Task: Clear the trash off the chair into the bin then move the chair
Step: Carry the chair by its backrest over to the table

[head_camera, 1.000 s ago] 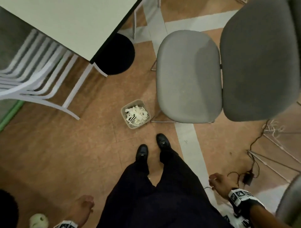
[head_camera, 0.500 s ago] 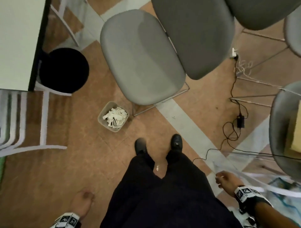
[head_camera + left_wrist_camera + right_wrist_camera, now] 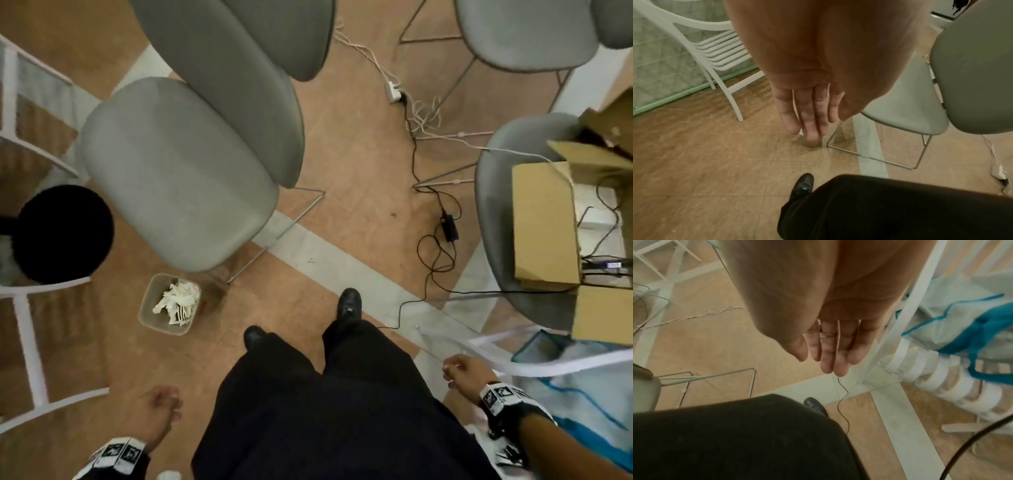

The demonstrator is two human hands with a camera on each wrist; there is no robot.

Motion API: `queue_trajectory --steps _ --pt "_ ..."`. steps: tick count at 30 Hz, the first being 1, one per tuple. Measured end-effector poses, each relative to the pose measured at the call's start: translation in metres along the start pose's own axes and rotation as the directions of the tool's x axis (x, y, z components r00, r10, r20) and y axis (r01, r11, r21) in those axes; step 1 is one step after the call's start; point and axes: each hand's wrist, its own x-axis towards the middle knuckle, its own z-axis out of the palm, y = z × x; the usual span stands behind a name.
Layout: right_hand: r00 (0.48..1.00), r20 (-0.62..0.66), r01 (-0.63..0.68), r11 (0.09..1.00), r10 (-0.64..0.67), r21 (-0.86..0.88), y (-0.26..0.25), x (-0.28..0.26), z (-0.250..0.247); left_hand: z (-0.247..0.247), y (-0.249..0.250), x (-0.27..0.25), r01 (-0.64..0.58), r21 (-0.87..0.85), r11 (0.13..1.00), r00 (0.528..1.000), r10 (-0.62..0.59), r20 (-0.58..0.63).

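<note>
The grey chair (image 3: 178,178) stands ahead and to the left, its seat bare and its backrest (image 3: 239,78) on the far right side. A small bin (image 3: 150,310) holding crumpled white paper (image 3: 178,301) sits on the floor by the chair's front leg. My left hand (image 3: 161,409) hangs at my side, low left, fingers straight and empty (image 3: 807,116). My right hand (image 3: 459,373) hangs low on the right, fingers relaxed and empty (image 3: 830,350). In the left wrist view the chair's seat (image 3: 906,104) is to the right of the fingers.
A black round stool (image 3: 61,233) and white chairs (image 3: 27,308) stand on the left. A second grey chair (image 3: 496,212) with cardboard boxes (image 3: 544,222) is on the right, another (image 3: 524,31) behind it. Cables and a power adapter (image 3: 450,228) lie on the floor between the chairs.
The view has swung to the right, so the chair and bin now sit further left. Both hands stay hanging at my sides, empty. My right foot has stepped forward.
</note>
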Motion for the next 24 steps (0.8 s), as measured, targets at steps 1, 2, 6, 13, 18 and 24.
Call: queue_trajectory --steps 1,2,6,13,18,24 --pt "1.0 -0.004 0.007 1.0 -0.007 -0.024 0.0 0.007 -0.015 0.011 0.012 -0.001 0.006 0.001 1.0 1.0 -0.006 0.003" --pt "1.0 -0.014 0.02 0.999 -0.02 -0.029 -0.002 0.014 -0.03 0.022 0.023 -0.002 0.016 0.011 1.0 1.0 -0.016 0.006" --pt "0.998 -0.027 0.052 0.996 -0.054 -0.076 -0.02 0.039 -0.084 0.058 0.063 -0.008 0.03 0.053 0.998 0.999 -0.031 0.035" --pt "0.997 -0.002 0.077 0.988 -0.078 -0.132 -0.061 0.077 -0.147 0.101 0.139 0.004 0.029 0.09 0.995 0.999 -0.032 0.035" --pt "0.992 0.034 0.127 0.934 -0.123 -0.333 -0.115 0.088 -0.197 0.124 0.21 0.032 0.0 0.07 0.998 0.998 -0.005 0.06" --pt "0.977 0.015 0.193 0.846 -0.214 -0.497 -0.23 0.09 -0.281 0.139 0.332 0.054 -0.109 0.045 0.993 0.993 0.106 0.053"
